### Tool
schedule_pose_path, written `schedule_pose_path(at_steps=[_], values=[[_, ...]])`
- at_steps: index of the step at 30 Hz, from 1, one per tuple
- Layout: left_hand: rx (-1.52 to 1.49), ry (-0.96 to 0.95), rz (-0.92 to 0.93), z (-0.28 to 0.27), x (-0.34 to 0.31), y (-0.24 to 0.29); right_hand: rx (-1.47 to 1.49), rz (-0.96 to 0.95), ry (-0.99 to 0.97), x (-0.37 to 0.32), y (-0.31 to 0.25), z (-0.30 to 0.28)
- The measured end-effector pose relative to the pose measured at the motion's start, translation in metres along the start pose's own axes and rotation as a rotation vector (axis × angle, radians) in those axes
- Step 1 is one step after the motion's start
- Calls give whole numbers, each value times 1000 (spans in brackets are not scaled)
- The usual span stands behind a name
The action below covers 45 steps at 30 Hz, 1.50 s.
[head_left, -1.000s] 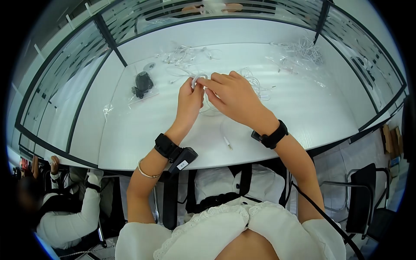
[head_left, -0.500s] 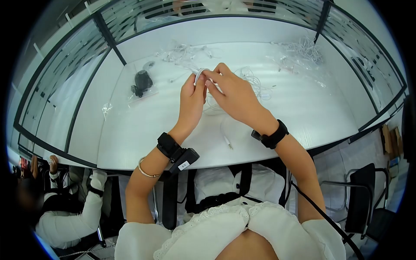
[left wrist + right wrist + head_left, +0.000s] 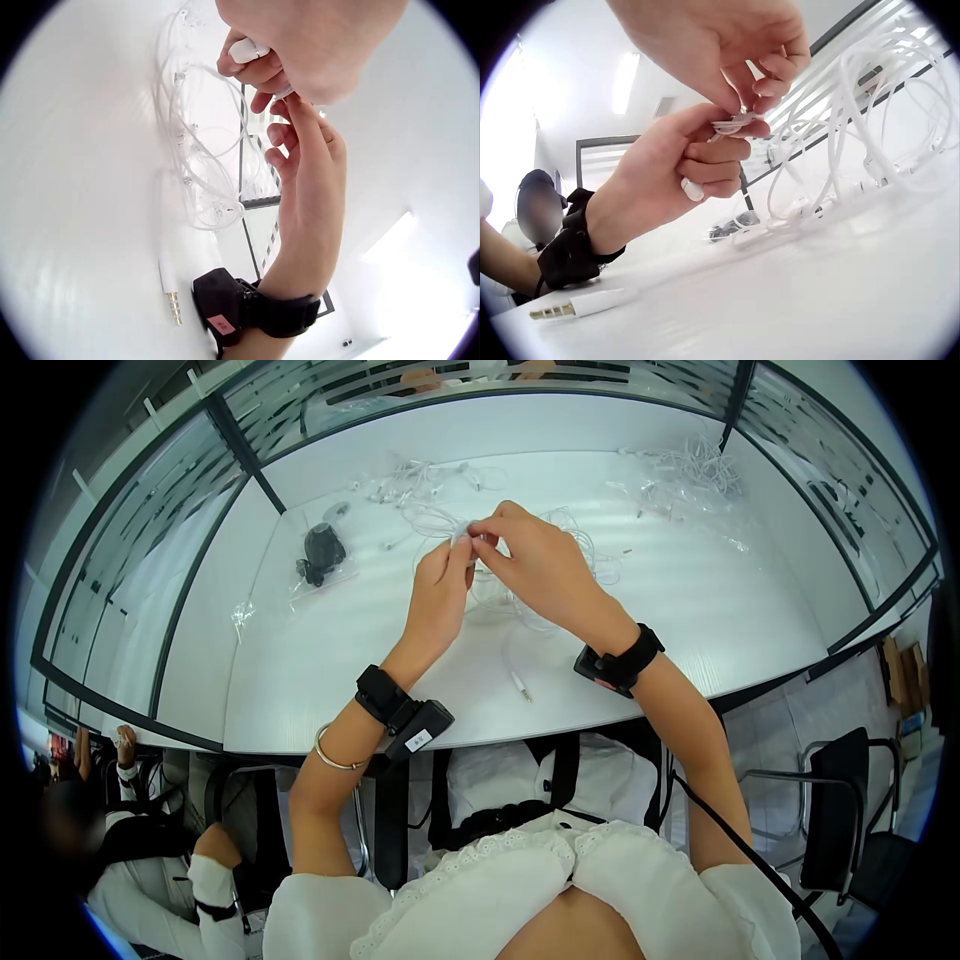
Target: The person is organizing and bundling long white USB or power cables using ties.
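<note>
A white cable with several strands bunched together is held between both hands. My left hand grips the bunch at thumb and forefinger. A short white rounded end piece sticks out below its curled fingers. The right hand meets it from the other side, thumb and fingertips pinching the cable where the two hands come together. Loose white loops spread beside and behind the hands. On the near part of the table lies a white audio plug with gold-coloured bands, also seen in the left wrist view.
Tangled white cables in clear plastic lie at the back right, with more white cables at the back left. A dark object in a clear bag sits on the left. Low panels enclose the table. Another person sits at left.
The cable coil that stood up around the fingertips is now pressed small between them, and loops fan out behind the hands. The seated person's arm at left has moved.
</note>
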<state>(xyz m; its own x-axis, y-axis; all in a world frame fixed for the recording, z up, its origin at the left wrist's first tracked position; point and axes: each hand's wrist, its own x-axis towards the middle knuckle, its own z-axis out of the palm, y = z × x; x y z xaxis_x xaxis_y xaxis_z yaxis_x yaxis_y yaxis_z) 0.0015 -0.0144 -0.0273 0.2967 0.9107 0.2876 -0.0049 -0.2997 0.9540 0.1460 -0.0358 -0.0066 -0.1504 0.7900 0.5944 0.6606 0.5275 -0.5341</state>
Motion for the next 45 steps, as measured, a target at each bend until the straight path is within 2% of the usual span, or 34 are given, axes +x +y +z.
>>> schedule_pose_path(at_steps=[3, 7, 10, 12, 17, 20, 21, 25, 31, 38, 43, 45], values=[[76, -13, -29, -2, 1, -4, -170, -49, -1, -3, 4, 2], [5, -33, -15, -1, 0, 1, 25, 46, -65, 4, 6, -3], [21, -25, 1, 0, 0, 2, 84, 66, -22, 4, 8, -1], [86, 3, 41, -1, 3, -1, 141, 29, 56, 5, 9, 4], [247, 101, 120, -3, 9, -2, 178, 96, 122, 7, 4, 12], [487, 158, 105, -7, 9, -3, 114, 170, 42, 6, -3, 6], [507, 175, 148, -7, 10, -5, 108, 165, 53, 6, -1, 8], [596, 180, 88, -4, 7, 9, 83, 142, 62, 9, 5, 13], [689, 231, 222, -4, 10, 7, 148, 132, 114, 9, 1, 14], [553, 250, 246, -5, 15, 8, 224, 12, 154, 11, 2, 17], [281, 210, 166, -6, 20, 2, 392, 17, 121, 13, 6, 16], [76, 195, 130, -5, 22, 0, 423, 22, 104, 13, 6, 15]])
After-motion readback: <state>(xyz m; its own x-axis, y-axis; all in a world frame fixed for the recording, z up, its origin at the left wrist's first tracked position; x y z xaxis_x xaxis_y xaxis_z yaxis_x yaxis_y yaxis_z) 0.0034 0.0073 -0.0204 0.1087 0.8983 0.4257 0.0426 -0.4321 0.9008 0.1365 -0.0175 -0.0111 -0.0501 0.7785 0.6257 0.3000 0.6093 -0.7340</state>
